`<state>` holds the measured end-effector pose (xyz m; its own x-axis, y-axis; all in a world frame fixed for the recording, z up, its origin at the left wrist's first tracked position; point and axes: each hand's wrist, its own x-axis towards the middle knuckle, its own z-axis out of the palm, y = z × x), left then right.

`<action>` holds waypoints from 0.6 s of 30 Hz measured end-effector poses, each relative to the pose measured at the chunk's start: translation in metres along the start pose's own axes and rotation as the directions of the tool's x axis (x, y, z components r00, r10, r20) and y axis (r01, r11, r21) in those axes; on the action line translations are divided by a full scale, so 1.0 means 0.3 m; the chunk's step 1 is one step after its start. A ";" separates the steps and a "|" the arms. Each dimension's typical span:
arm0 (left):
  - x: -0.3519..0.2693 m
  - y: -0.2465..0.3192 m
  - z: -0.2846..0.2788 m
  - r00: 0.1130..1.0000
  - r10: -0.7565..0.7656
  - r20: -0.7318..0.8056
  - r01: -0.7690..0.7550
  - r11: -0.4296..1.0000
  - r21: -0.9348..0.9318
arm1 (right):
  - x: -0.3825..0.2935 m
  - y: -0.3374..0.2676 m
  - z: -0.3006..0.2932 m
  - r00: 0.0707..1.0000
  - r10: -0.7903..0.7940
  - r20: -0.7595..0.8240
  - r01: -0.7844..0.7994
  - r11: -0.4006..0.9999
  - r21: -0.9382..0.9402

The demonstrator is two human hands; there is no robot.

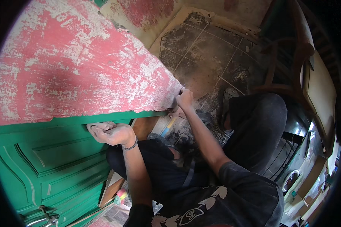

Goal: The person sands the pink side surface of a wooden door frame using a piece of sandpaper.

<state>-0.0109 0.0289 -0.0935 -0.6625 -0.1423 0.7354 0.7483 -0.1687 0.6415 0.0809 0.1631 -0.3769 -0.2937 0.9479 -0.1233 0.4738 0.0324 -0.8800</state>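
Note:
A wall with worn pink paint [82, 65] and pale scraped patches fills the upper left. At its lower right edge, my right hand [185, 98] is closed around a small thing, mostly hidden in the fingers, with a thin tip showing against the wall's edge. My left hand [110, 133], dusty and palm up with curled fingers, rests against the green door frame [102, 117] just under the wall; whether it holds anything cannot be made out.
A green panelled door [65, 153] with a metal handle [47, 217] stands at the left. Dusty dark floor tiles [207, 54] lie beyond my knees. A wooden chair [272, 65] is at the upper right. Cardboard pieces [311, 176] and other items crowd the right.

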 end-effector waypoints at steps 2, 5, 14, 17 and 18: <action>-0.021 0.006 0.009 0.999 0.034 0.015 -0.034 0.999 -0.011 | 0.026 0.086 -0.014 0.999 0.051 -0.006 -0.051 0.999 0.010; -0.025 -0.005 0.041 0.999 -0.024 0.037 0.027 0.997 -0.071 | 0.048 0.118 0.000 0.999 -0.018 -0.047 0.022 0.996 0.086; -0.022 0.015 0.012 0.981 -0.185 -0.057 0.181 0.981 -0.068 | 0.041 0.211 0.015 0.997 0.069 0.039 -0.071 0.995 0.064; -0.012 0.018 -0.004 0.953 -0.289 -0.093 0.275 0.952 -0.133 | -0.085 0.109 0.098 0.996 0.031 0.089 -0.036 0.998 0.056; -0.009 0.035 -0.014 0.952 -0.289 -0.102 0.278 0.954 -0.111 | -0.155 0.043 0.128 0.998 0.037 -0.047 -0.033 0.997 0.073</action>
<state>-0.0013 0.0234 -0.0896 -0.8502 -0.1865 0.4924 0.5265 -0.3087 0.7921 0.0688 0.1073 -0.4003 -0.2367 0.9623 -0.1337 0.4216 -0.0222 -0.9065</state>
